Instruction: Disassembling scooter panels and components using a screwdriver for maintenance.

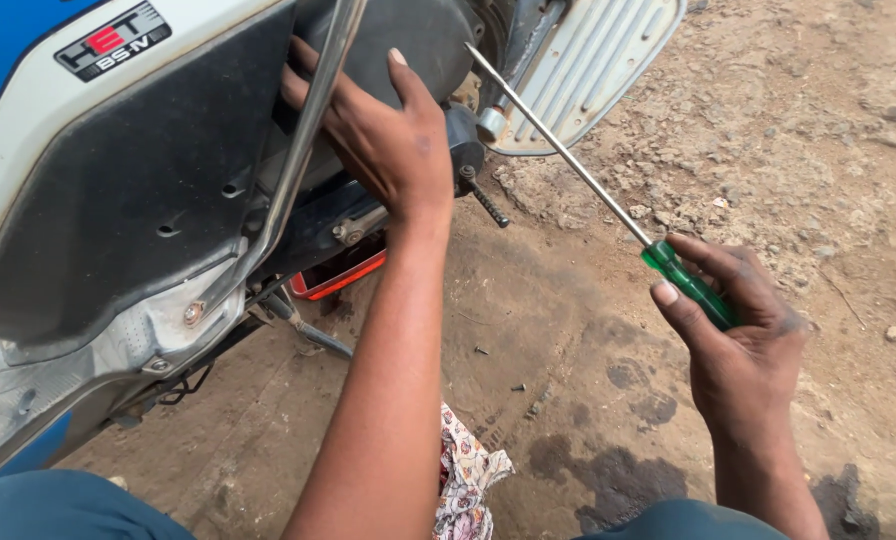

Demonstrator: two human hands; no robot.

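A green-handled screwdriver [608,205] is gripped in the right hand [743,330] at the right, its tip held near the scooter's black engine cover [408,40]. The left hand [383,135] is spread flat against that cover, holding nothing.

Outdoor roadside repair spot, bare dirt ground [768,150] w/ oil stains [608,470], scooter [118,200] opened up

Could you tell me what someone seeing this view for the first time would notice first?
Most striking is the long screwdriver with a green handle, held in the right hand at the right, its shaft slanting up towards the scooter's footboard. At centre, the left hand presses against the dark engine cover of the scooter. A patterned cloth lies on the oil-stained dirt ground below.
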